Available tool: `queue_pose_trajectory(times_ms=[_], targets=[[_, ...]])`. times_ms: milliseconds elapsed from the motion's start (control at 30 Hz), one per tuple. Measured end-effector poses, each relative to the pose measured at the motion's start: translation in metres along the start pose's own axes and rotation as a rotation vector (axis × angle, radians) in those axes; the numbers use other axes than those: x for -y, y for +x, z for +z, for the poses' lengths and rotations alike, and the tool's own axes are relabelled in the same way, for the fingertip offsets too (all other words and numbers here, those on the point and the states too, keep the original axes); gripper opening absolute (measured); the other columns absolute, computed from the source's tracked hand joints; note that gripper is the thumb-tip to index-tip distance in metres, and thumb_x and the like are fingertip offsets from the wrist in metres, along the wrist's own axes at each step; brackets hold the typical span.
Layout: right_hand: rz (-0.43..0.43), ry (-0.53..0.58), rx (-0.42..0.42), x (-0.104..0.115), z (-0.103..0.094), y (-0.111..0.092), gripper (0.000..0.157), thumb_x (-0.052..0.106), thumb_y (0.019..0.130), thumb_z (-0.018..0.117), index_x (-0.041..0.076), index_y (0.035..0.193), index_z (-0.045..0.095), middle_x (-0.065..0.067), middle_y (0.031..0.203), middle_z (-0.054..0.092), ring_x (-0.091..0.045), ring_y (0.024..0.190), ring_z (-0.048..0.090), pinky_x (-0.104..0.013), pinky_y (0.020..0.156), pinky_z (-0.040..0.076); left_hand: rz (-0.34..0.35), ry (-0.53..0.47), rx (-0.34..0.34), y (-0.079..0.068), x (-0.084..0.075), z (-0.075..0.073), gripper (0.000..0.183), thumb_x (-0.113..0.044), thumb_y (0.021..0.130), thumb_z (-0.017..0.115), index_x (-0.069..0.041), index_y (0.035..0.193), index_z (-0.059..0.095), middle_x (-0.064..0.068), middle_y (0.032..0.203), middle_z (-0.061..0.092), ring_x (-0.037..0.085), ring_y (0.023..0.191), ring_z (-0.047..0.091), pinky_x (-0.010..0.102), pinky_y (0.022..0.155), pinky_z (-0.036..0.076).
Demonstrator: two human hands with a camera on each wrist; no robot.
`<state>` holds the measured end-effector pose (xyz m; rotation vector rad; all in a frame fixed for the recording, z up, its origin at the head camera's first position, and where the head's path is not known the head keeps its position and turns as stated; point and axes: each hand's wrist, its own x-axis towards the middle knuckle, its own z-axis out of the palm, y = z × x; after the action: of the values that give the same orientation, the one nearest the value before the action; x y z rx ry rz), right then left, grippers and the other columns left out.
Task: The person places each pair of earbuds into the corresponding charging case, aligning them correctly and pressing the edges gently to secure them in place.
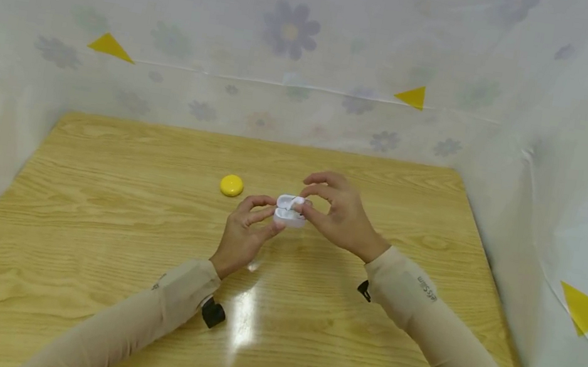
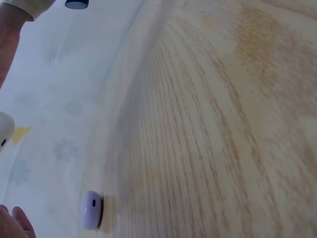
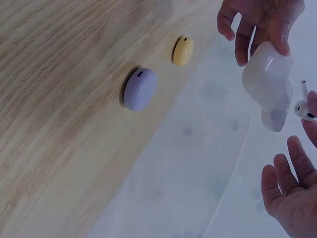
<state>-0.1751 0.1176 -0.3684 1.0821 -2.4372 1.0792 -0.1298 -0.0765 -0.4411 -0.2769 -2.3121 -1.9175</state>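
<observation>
A white earbud case (image 1: 289, 222) with its lid raised is held above the table by my left hand (image 1: 243, 238), thumb at the front and fingers at its side. My right hand (image 1: 344, 218) pinches a white earbud (image 3: 303, 108) by the open case, its other fingers spread above. In the right wrist view the case (image 3: 267, 74) hangs from the left hand (image 3: 260, 20), with the earbud apart from it. Part of the case (image 2: 5, 128) shows at the left wrist view's edge. Whether an earbud sits inside the case cannot be told.
A glossy yellow rounded piece (image 1: 231, 185) lies on the wooden table (image 1: 124, 215) left of the hands. A lavender oval piece (image 3: 140, 89) with a dark slot lies near it, hidden in the head view. White flowered sheeting (image 1: 282, 112) surrounds the table's back and sides.
</observation>
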Motion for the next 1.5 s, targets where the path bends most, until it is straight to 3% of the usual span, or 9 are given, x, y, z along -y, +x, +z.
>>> queue_pose_trajectory(times_ms=[433,600,800,1000,1100,1200,1300,1400,1500], targets=[[-0.025,-0.044,0.105,0.005,0.01,0.001,0.014,0.014,0.082,0.075,0.005,0.092,0.071,-0.015,0.118,0.06,-0.029,0.11,0.054,-0.039,0.083,0.052,0.003,-0.02,0.002,0.0,-0.001,0.0,0.036,-0.014,0.083,0.073,0.001,0.115,0.067,0.01,0.127,0.056,0.026,0.127,0.046,0.047,0.108,0.037],[-0.025,-0.029,0.134,0.006,0.011,0.0,0.015,0.013,0.082,0.075,0.005,0.093,0.071,-0.015,0.119,0.061,-0.029,0.111,0.054,-0.04,0.085,0.052,0.017,-0.017,0.002,0.0,-0.001,0.0,0.034,-0.015,0.084,0.072,0.0,0.115,0.067,0.011,0.126,0.056,0.027,0.127,0.046,0.047,0.105,0.042],[-0.029,-0.034,0.16,0.006,0.014,-0.002,0.015,0.013,0.083,0.074,0.005,0.096,0.072,-0.014,0.118,0.061,-0.028,0.111,0.054,-0.04,0.087,0.051,0.039,-0.004,-0.01,0.0,0.0,0.0,0.033,-0.014,0.084,0.072,0.0,0.114,0.068,0.012,0.125,0.057,0.027,0.125,0.048,0.046,0.106,0.038],[-0.039,-0.044,0.174,0.007,0.014,-0.003,0.021,0.012,0.083,0.073,0.003,0.102,0.071,-0.014,0.121,0.06,-0.028,0.112,0.054,-0.038,0.084,0.053,0.033,-0.008,-0.005,-0.001,0.002,0.0,0.034,-0.015,0.084,0.072,0.0,0.114,0.067,0.012,0.126,0.057,0.028,0.126,0.048,0.049,0.107,0.039],[-0.063,-0.038,0.153,0.004,0.014,-0.006,0.033,0.013,0.081,0.075,0.0,0.11,0.067,-0.017,0.123,0.058,-0.029,0.114,0.054,-0.04,0.087,0.053,0.037,0.007,-0.01,-0.001,0.001,-0.001,0.034,-0.015,0.084,0.073,0.001,0.113,0.067,0.012,0.125,0.058,0.028,0.125,0.049,0.048,0.107,0.039],[-0.065,-0.108,0.158,-0.001,0.014,-0.009,0.058,0.02,0.078,0.079,-0.004,0.126,0.056,-0.02,0.13,0.054,-0.033,0.119,0.052,-0.045,0.095,0.049,0.038,0.025,-0.023,0.0,0.001,0.0,0.033,-0.013,0.084,0.072,0.002,0.113,0.068,0.012,0.124,0.058,0.027,0.123,0.05,0.045,0.106,0.039],[-0.061,-0.255,0.192,-0.007,0.017,-0.011,0.078,0.029,0.075,0.082,-0.004,0.136,0.046,-0.022,0.135,0.051,-0.035,0.124,0.05,-0.05,0.098,0.046,0.021,0.022,-0.03,0.001,0.001,0.0,0.032,-0.012,0.085,0.072,0.001,0.114,0.068,0.011,0.123,0.059,0.025,0.122,0.051,0.039,0.104,0.041],[-0.07,-0.349,0.198,-0.013,0.021,-0.015,0.077,0.03,0.074,0.083,-0.004,0.133,0.048,-0.022,0.132,0.054,-0.035,0.122,0.053,-0.05,0.097,0.047,-0.01,0.002,-0.022,0.001,0.002,0.002,0.032,-0.014,0.085,0.072,0.0,0.114,0.068,0.01,0.123,0.059,0.023,0.122,0.05,0.031,0.1,0.042],[-0.092,-0.355,0.16,-0.015,0.025,-0.017,0.069,0.028,0.074,0.083,-0.004,0.128,0.053,-0.02,0.126,0.059,-0.034,0.117,0.057,-0.048,0.096,0.049,-0.032,-0.008,-0.018,0.001,0.002,0.003,0.033,-0.016,0.085,0.072,-0.001,0.114,0.068,0.009,0.124,0.059,0.023,0.123,0.051,0.024,0.098,0.042]])
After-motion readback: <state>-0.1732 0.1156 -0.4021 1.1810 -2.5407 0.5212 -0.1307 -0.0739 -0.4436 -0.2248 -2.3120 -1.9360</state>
